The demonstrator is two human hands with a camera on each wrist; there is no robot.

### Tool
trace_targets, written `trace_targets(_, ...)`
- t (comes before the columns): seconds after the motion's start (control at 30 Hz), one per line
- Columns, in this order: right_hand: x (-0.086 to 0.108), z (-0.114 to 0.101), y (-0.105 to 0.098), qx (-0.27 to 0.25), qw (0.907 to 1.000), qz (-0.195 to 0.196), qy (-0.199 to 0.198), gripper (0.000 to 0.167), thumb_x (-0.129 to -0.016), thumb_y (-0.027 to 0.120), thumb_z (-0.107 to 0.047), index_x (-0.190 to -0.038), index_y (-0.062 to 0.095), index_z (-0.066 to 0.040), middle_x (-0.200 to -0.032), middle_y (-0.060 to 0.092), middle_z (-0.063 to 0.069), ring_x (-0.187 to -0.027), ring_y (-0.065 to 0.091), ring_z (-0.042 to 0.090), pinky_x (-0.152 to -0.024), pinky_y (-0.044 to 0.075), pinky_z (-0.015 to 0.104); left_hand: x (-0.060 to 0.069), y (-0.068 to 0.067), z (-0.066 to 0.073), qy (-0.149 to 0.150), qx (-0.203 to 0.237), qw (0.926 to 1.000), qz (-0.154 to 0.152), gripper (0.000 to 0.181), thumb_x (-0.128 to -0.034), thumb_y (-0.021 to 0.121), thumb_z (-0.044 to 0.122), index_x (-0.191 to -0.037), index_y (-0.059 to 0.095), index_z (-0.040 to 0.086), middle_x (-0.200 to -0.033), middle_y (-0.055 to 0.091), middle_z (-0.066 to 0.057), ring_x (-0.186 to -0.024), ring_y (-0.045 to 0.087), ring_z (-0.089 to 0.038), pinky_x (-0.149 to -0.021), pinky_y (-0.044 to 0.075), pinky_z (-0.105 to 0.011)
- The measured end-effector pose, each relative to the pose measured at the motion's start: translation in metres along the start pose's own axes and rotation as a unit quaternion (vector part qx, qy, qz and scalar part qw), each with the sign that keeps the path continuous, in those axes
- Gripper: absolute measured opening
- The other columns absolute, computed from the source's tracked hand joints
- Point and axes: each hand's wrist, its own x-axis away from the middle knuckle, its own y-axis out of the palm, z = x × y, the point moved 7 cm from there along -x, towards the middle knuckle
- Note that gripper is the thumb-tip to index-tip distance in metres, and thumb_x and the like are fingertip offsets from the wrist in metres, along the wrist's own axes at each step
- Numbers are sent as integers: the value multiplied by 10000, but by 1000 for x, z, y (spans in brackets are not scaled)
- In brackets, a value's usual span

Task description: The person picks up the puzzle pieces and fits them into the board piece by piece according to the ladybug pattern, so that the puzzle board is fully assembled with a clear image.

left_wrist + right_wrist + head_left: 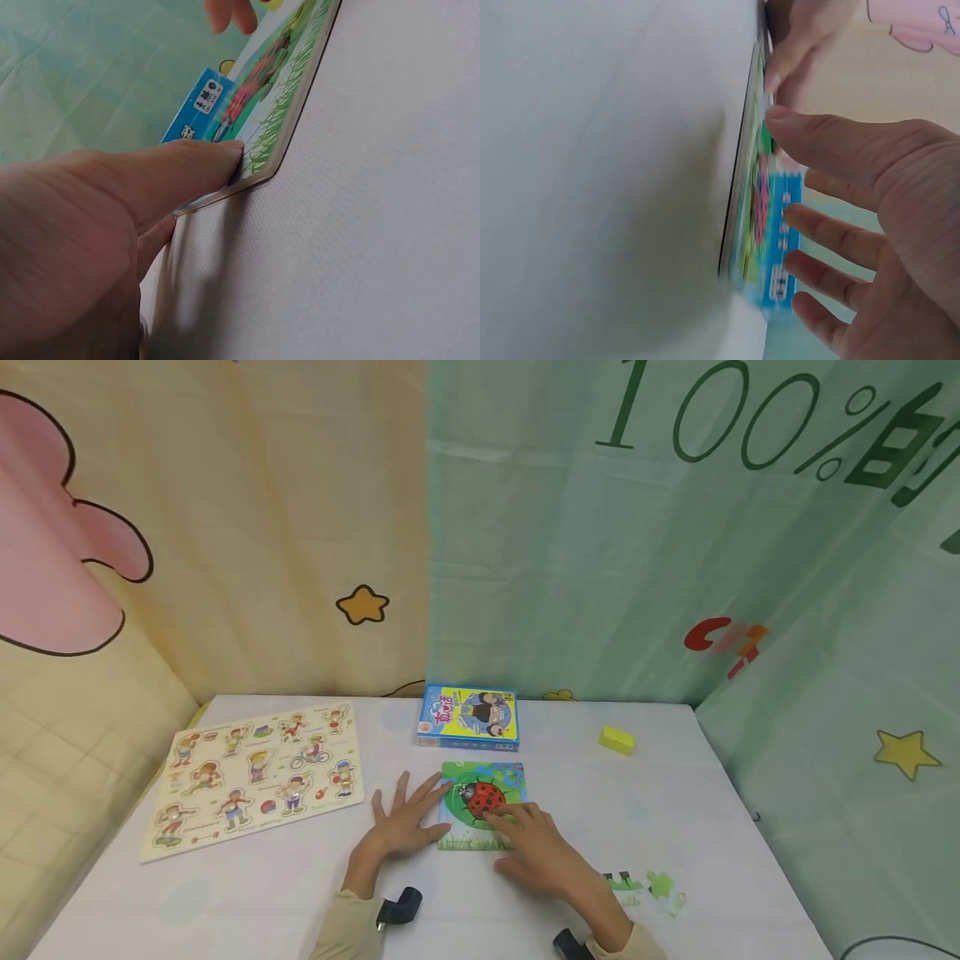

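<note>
A square ladybug puzzle (pixel 459 833) lies flat on the table, with a red spotted ladybug on green and grass along its near edge. My left hand (pixel 405 827) rests at its left side with fingers spread, and the thumb lies on the near left corner in the left wrist view. Over the lower right part is my right hand (pixel 542 853), its index fingertip close to the ladybug. In the right wrist view, the right hand's fingers (pixel 832 232) are loosely bent and apart, with nothing between them. The right hand hides the puzzle's near right corner.
Loose puzzle pieces (pixel 660 884) lie on the table beyond the right forearm. A blue and yellow box (pixel 468 718) lies behind the puzzle. On the left is a board with children figures (pixel 255 793); a yellow block (pixel 617 740) sits at the back right.
</note>
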Motion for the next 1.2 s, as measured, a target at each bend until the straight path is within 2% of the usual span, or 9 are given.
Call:
trace_targets(0.27,43,43,-19,65,9995,156,277,530,-854,783,-287,-1344,631,-152,-1395,577,43,-1287,490,275,-1066,415,543,0,-1,-2,-35,118,9999,-27,662,-931,677,348,-1531,423,229,-1662,261,-40,-1531,-59,-469,-1111,-166,-749)
trace_targets(0.5,77,73,-29,-82,9974,392,592,536,-831,805,-323,-1321,643,-176,-1401,575,-8,-1294,507,251,-1059,452,523,1,0,-3,-5,139,9999,8,665,-926,683,345,-1528,427,225,-1658,271,-41,-1532,-38,-469,-1114,-147,-754)
trace_targets(0.73,101,98,-25,-444,9952,181,850,621,-800,786,-486,-1316,642,-171,-1391,585,13,-1277,533,302,-1042,471,522,1,-1,-3,5,117,9999,22,665,-926,683,347,-1527,428,225,-1657,273,-41,-1532,-33,-469,-1111,-142,-758)
trace_targets(0.97,117,116,-22,-695,9896,-77,1257,640,-746,839,-442,-1304,655,-187,-1368,593,12,-1272,535,333,-1046,461,542,0,0,-4,-20,29,10000,-5,662,-930,676,362,-1529,425,237,-1659,270,-32,-1536,-34,-460,-1117,-133,-756)
trace_targets(1.03,121,117,-24,-701,9897,-92,1244,624,-755,824,-460,-1300,656,-208,-1360,597,1,-1264,539,330,-1041,468,534,0,0,-4,-16,25,10000,0,663,-929,677,364,-1529,425,237,-1658,272,-33,-1536,-26,-459,-1117,-124,-759)
trace_targets(1.2,127,115,-30,-439,9958,71,800,526,-803,773,-479,-1256,687,-226,-1283,639,-31,-1180,586,253,-980,528,433,1,-1,-3,14,59,10000,14,662,-929,676,361,-1529,425,236,-1656,276,-35,-1536,-17,-460,-1117,-111,-763)
